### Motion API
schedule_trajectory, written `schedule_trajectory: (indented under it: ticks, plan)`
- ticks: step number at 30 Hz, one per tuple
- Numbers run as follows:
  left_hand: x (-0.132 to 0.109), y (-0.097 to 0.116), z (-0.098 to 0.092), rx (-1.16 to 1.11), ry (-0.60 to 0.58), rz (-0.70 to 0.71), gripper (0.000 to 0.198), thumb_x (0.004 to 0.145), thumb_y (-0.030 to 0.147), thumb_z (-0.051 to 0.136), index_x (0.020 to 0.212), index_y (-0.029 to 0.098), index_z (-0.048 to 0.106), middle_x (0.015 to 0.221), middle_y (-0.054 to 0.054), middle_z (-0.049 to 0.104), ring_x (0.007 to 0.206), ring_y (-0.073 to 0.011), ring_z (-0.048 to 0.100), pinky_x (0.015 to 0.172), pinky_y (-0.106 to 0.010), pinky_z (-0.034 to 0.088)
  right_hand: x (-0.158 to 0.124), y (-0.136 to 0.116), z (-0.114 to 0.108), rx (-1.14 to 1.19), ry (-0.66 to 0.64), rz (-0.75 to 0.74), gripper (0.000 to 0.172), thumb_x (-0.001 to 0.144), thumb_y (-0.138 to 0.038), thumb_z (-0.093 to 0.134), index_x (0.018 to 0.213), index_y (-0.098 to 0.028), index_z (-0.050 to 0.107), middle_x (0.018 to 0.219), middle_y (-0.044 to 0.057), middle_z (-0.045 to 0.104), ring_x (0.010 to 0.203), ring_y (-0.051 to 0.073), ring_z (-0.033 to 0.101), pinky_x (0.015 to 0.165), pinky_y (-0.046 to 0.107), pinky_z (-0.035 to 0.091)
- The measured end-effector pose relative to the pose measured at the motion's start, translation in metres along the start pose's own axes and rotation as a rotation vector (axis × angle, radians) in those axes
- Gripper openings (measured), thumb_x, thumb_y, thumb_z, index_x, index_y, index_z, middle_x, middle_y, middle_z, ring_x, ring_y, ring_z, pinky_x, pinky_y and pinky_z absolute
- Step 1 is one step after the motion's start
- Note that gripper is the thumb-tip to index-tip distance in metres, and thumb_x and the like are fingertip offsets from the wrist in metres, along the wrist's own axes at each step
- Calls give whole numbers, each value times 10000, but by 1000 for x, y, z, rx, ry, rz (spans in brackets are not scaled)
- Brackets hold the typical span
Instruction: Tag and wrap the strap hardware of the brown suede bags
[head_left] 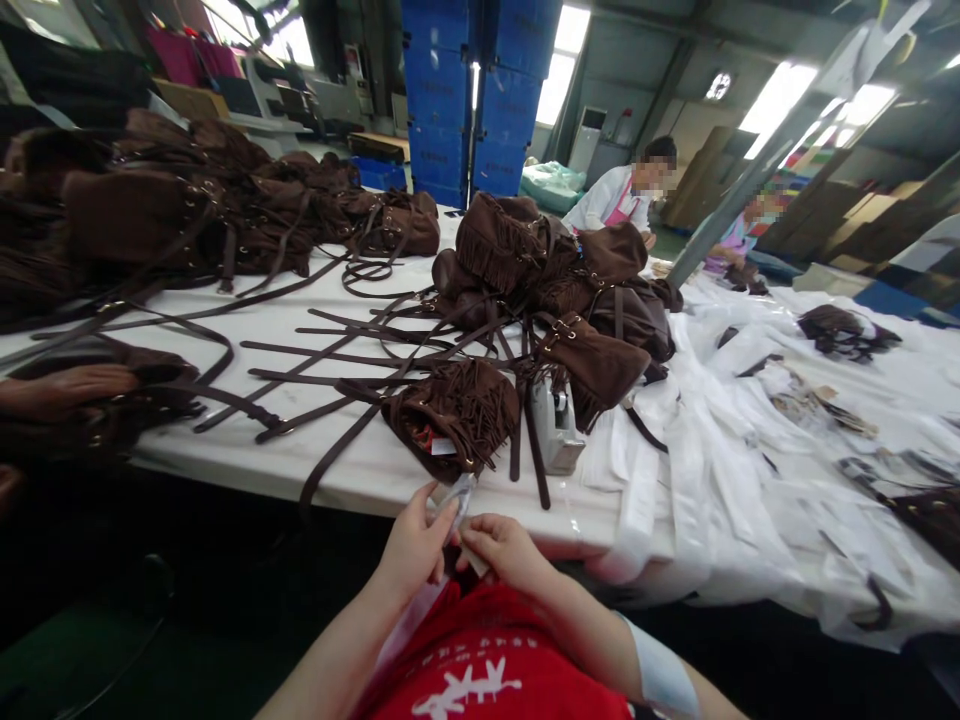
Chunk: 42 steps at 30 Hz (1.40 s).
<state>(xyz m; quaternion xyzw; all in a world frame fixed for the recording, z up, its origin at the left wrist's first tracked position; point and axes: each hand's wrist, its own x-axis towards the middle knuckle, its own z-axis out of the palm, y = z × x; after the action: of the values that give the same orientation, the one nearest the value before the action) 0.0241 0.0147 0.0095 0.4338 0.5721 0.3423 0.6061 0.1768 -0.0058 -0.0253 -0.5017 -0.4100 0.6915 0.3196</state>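
Note:
At the table's front edge my left hand (416, 535) is closed on a small shiny strip of clear plastic (463, 490). Close beside it, my right hand (506, 548) pinches a small beige tag (475, 558), partly hidden by the fingers. Just beyond both hands lies a dark brown fringed bag (465, 410), its mouth turned toward me, with a white label (442, 446) and something red inside. The plastic reaches up to the bag's lower rim; whether it is fastened there I cannot tell.
A grey tape dispenser (559, 430) stands right of the bag. Brown bags (517, 250) with long straps are heaped behind, more (150, 210) at left. Clear plastic sleeves (697, 430) cover the right side. Another person's hand (71, 385) rests on a bag at far left.

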Motion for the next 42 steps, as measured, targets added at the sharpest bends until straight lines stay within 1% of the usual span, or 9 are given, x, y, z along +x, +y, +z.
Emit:
schedule_trajectory:
  ticks: [4, 9, 13, 19, 25, 31, 35, 38, 42]
  plan:
    - [0, -3, -1, 37, 52, 25, 642, 838, 538, 583, 1321, 169, 375, 550, 72, 614, 239, -84, 437, 264, -163, 273, 13, -2, 10, 177, -20, -11, 520, 667, -645, 712, 792, -151, 606, 560, -38, 592, 330, 32, 342, 353, 198, 181]
    - [1, -4, -7, 0, -2, -6, 477, 761, 640, 594, 877, 183, 522, 582, 34, 633, 244, -66, 433, 267, -167, 255, 28, 2, 13, 250, -21, -56, 476, 651, -603, 739, 710, -153, 598, 532, -49, 527, 347, 23, 295, 347, 206, 128]
    - [3, -4, -14, 22, -19, 37, 444, 732, 618, 640, 735, 191, 517, 539, 50, 601, 238, -69, 444, 272, -167, 262, 28, 1, 11, 199, 5, -40, 483, 653, -615, 724, 770, -158, 618, 494, -70, 503, 315, 27, 268, 343, 213, 108]
    - [2, -9, -13, -12, -1, 51, 449, 751, 626, 623, 818, 196, 514, 572, 54, 623, 266, -85, 495, 287, -168, 317, 18, -11, 13, 17, 3, -78, 474, 716, -641, 656, 734, -170, 610, 467, -75, 463, 339, 43, 273, 372, 216, 150]
    - [0, -6, -20, -62, -74, -33, 535, 742, 696, 596, 843, 172, 563, 597, 19, 652, 324, -99, 556, 316, -163, 358, 10, -12, 20, -233, 72, -282, 332, 848, -473, 582, 692, -185, 632, 591, -14, 546, 519, 103, 450, 505, 227, 342]
    - [0, -5, -27, -43, -45, -66, 548, 672, 676, 691, 775, 143, 613, 586, -25, 682, 394, -131, 614, 349, -173, 398, 12, -8, 23, -221, 63, -143, 337, 849, -490, 571, 779, -176, 673, 485, -48, 484, 411, 78, 345, 422, 219, 252]
    - [4, -15, -27, -74, 41, -73, 597, 624, 731, 677, 707, 146, 591, 457, 8, 603, 346, -98, 524, 333, -164, 331, 11, -9, 28, -231, 38, -116, 386, 845, -530, 542, 885, -165, 658, 508, -57, 515, 363, 56, 330, 371, 199, 224]
    - [5, -20, -25, -70, 86, -60, 600, 613, 745, 670, 669, 156, 570, 343, 44, 504, 292, -80, 439, 328, -165, 289, 9, -9, 31, -254, 135, -131, 334, 801, -482, 604, 908, -166, 592, 518, -62, 553, 352, 60, 381, 361, 187, 270]
    - [5, -20, -28, -59, 23, -33, 589, 605, 718, 694, 733, 149, 612, 406, 4, 596, 344, -121, 534, 359, -186, 361, 12, -8, 30, -198, 212, -126, 327, 749, -479, 643, 792, -191, 493, 496, -58, 574, 325, 63, 406, 348, 179, 272]
